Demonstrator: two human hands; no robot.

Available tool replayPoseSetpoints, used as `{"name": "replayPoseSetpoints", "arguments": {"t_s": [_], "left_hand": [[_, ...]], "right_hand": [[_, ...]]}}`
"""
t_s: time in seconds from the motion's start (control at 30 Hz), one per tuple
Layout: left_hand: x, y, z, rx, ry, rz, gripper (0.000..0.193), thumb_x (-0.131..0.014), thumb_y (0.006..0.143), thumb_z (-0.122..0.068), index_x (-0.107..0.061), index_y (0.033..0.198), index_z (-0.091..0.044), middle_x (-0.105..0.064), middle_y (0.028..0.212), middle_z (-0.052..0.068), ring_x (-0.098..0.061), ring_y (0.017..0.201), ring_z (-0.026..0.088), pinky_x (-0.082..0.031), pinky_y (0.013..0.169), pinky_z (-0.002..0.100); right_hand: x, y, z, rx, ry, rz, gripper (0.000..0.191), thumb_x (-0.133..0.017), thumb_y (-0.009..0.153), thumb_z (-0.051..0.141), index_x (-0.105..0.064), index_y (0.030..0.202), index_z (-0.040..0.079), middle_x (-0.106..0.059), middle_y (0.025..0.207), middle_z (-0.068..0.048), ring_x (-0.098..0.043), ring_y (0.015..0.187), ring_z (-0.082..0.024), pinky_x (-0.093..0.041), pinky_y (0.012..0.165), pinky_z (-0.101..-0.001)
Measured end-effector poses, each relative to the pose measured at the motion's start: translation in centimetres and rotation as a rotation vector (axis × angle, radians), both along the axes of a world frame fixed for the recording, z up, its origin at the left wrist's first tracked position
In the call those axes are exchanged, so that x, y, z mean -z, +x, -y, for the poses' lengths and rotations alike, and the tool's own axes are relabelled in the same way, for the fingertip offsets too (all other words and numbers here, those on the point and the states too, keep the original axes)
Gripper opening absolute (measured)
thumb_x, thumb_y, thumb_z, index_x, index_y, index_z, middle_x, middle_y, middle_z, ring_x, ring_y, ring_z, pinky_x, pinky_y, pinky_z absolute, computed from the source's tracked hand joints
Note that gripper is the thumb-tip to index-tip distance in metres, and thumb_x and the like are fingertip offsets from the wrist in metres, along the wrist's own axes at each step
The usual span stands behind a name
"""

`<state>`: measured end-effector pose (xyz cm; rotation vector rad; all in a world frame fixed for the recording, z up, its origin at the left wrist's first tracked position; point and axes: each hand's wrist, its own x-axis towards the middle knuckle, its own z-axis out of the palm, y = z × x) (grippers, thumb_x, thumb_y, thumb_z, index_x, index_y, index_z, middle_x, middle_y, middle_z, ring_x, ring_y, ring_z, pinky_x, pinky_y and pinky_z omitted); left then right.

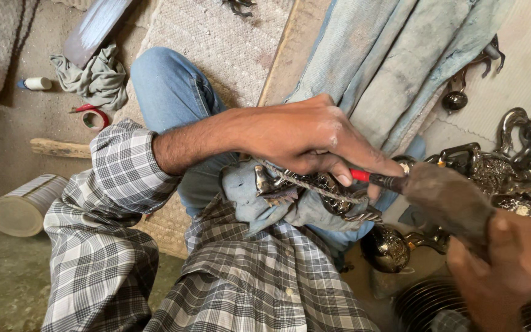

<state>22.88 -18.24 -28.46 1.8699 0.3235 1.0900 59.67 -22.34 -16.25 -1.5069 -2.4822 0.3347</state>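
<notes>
My left hand (302,138) reaches across my lap and pinches a thin red-handled punch (360,176), its dark tip lying near an ornate silver metal piece (324,187). That piece rests on a blue-grey cloth (244,193) over my knee. At the lower right, my right hand (508,264) grips the handle of a brown mallet (447,197). The mallet's blurred head sits right at the punch's end. My fingers cover part of the metal piece.
Ornate silver vessels and handles (511,166) crowd the right side, with a round dark metal pot (388,249) below them. On the left floor lie a white tin can (23,206), a grey rag (93,77), a red ring-shaped tool (93,114) and a wooden stick (59,147).
</notes>
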Motion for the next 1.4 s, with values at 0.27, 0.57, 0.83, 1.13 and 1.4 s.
{"name": "replayPoseSetpoints", "arguments": {"t_s": [0.27, 0.57, 0.83, 1.13, 1.4], "left_hand": [[0.0, 0.2, 1.6, -0.124, -0.097, -0.038, 0.079, -0.056, 0.084, 0.02, -0.055, 0.152, -0.021, -0.078, 0.128, 0.0, -0.081, 0.098, 0.009, -0.061, 0.062, 0.022], [-0.1, 1.1, 3.4, -0.382, -0.093, -0.08, 0.057, -0.069, 0.096, 0.002, -0.058, 0.145, -0.025, -0.073, 0.135, 0.003, -0.077, 0.077, 0.012, -0.051, 0.048, 0.028], [0.2, 1.9, 4.9, -0.55, -0.203, -0.016, 0.049, -0.067, 0.101, 0.002, -0.058, 0.147, -0.014, -0.078, 0.123, 0.003, -0.082, 0.093, 0.015, -0.064, 0.06, 0.025], [-0.2, 1.9, 6.3, -0.669, -0.498, 0.056, 0.042, -0.074, 0.101, -0.009, -0.06, 0.14, -0.006, -0.078, 0.109, 0.011, -0.07, 0.067, 0.013, -0.053, 0.049, 0.025], [-0.8, 2.7, 7.3, -0.732, -0.371, 0.083, 0.042, -0.074, 0.107, -0.012, -0.055, 0.143, -0.006, -0.072, 0.114, 0.006, -0.07, 0.071, 0.003, -0.057, 0.052, 0.017]], "right_hand": [[1.9, 3.5, -2.2, -0.102, -0.038, 0.04, 0.069, -0.077, 0.086, -0.012, -0.046, 0.147, -0.015, -0.069, 0.107, -0.023, -0.069, 0.09, -0.024, -0.058, 0.074, -0.0327], [-1.1, -2.2, -4.0, 0.04, -0.345, -0.045, 0.054, -0.076, 0.093, -0.007, -0.047, 0.139, -0.006, -0.069, 0.106, -0.023, -0.073, 0.092, -0.024, -0.061, 0.081, -0.0314], [-3.4, -6.6, -6.3, 0.001, -0.393, 0.169, 0.043, -0.072, 0.083, -0.009, -0.056, 0.123, -0.007, -0.069, 0.098, -0.025, -0.073, 0.083, -0.031, -0.061, 0.075, -0.0371], [-2.2, -6.7, -8.4, -0.2, -0.32, 0.244, 0.086, -0.074, 0.079, -0.009, -0.037, 0.156, -0.002, -0.065, 0.095, -0.025, -0.069, 0.067, -0.028, -0.058, 0.056, -0.0358], [-1.7, -5.4, -9.4, -0.458, -0.106, 0.262, 0.085, -0.073, 0.084, -0.013, -0.027, 0.155, -0.005, -0.064, 0.091, -0.028, -0.066, 0.063, -0.028, -0.052, 0.055, -0.0368]]}}
